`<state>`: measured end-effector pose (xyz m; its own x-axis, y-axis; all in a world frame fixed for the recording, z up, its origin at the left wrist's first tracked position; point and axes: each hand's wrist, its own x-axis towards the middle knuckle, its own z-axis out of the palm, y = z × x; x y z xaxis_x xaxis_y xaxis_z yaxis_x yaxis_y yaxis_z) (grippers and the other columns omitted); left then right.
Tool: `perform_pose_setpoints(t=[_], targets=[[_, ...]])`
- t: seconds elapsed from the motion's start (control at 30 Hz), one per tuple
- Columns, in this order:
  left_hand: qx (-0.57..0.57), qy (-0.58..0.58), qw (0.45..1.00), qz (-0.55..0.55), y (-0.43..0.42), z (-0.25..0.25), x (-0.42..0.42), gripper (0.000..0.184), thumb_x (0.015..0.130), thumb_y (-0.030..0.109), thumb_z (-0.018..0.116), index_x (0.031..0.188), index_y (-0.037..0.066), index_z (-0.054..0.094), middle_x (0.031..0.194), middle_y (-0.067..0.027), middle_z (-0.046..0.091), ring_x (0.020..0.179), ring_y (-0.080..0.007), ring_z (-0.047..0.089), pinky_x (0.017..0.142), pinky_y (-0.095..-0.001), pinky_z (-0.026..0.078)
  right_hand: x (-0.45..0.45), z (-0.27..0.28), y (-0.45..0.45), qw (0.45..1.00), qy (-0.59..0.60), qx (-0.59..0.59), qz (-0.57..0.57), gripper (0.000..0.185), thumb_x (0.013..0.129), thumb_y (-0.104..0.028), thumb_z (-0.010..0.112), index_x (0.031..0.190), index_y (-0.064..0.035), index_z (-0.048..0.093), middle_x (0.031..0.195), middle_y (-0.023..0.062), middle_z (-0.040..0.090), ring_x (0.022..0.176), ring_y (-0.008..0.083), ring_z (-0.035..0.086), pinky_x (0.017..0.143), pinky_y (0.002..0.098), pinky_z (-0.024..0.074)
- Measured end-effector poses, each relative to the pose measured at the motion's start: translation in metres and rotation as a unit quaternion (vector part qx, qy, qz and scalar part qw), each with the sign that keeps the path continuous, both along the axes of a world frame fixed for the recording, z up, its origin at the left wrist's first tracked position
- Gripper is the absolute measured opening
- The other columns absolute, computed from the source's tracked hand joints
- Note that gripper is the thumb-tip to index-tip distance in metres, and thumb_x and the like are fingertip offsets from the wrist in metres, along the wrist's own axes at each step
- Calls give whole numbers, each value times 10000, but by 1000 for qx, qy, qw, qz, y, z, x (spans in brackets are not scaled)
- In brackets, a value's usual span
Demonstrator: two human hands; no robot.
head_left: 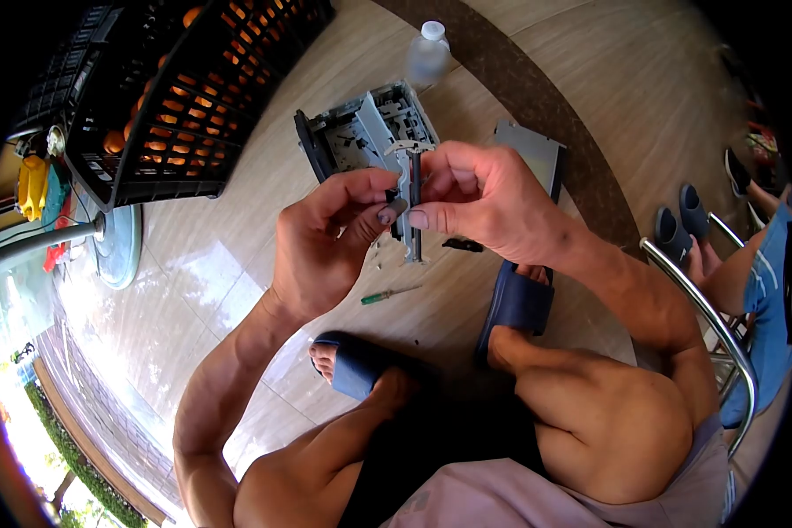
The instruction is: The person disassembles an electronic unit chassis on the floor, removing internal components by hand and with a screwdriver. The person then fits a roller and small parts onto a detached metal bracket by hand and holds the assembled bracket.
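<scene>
Between my two hands, above the floor, is a narrow metal part (415,236) with a dark rod along it and a curved light piece at its top. My left hand (326,233) pinches its left side, thumb and fingers closed near a small grey cylinder. On the right side, my right hand (493,202) grips the same part between thumb and curled fingers. Behind it on the floor lies an opened metal device chassis (348,141), partly covered by my hands. A flat metal cover (532,145) rests to the right of the chassis.
A green-handled screwdriver (377,298) and a small black piece (463,245) lie on the floor. A clear bottle (429,60) stands beyond the chassis. Black crates (185,114) hold orange fruit at upper left. Another person (766,273) sits at right by a metal chair frame (713,326).
</scene>
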<state>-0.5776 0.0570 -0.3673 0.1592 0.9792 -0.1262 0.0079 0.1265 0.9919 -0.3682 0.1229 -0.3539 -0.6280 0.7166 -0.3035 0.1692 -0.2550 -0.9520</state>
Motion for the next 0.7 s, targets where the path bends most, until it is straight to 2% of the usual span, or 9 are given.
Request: perform_pose_setpoints(t=[0.1,0.17,0.27,0.33,0.4,0.53,0.7], targets=[[13,6,1000,-5,-1,-1,0,250,950,-39,606,1199,-48,601,1056,-80,674,990,-133,645,881,-274,539,1,1,0,1000,2,28,6,326,862,-130,775,1107,26,628,947,71,708,854,89,651,751,248,532],[18,6,1000,-5,-2,-3,0,251,948,-41,607,1199,-48,602,1056,-80,674,996,-135,646,889,-278,538,1,3,0,999,6,46,10,314,863,-117,770,1102,30,629,951,74,707,862,99,654,769,257,535],[33,27,999,3,-3,-3,1,269,943,-37,622,1209,-52,589,1033,-60,667,939,-104,618,838,-255,528,1,6,-2,997,9,77,14,306,861,-102,765,1096,38,629,955,79,707,874,116,660,798,274,537],[31,51,998,8,-3,-2,0,257,934,-40,629,1191,-42,612,1049,-85,684,982,-143,663,874,-283,548,1,4,-2,996,9,91,11,310,858,-100,766,1095,43,626,955,82,708,878,122,661,809,280,538],[47,60,997,5,-3,-4,0,254,932,-40,633,1185,-41,615,1050,-88,686,971,-146,667,865,-284,553,1,1,-3,998,5,65,-12,274,835,-86,765,1048,43,649,914,102,714,850,141,679,783,280,552],[65,60,996,6,-4,-4,1,246,925,-47,638,1170,-41,624,1056,-94,688,959,-149,672,851,-289,561,2,6,-2,996,-34,85,-5,255,841,-92,759,1028,46,654,909,108,718,850,140,683,775,284,555],[71,39,997,20,-1,-7,2,239,920,-54,640,1159,-39,633,1044,-96,692,952,-149,673,841,-291,562,3,5,-1,994,-19,108,17,338,871,-113,740,1152,43,635,986,102,713,936,135,660,826,306,541]])
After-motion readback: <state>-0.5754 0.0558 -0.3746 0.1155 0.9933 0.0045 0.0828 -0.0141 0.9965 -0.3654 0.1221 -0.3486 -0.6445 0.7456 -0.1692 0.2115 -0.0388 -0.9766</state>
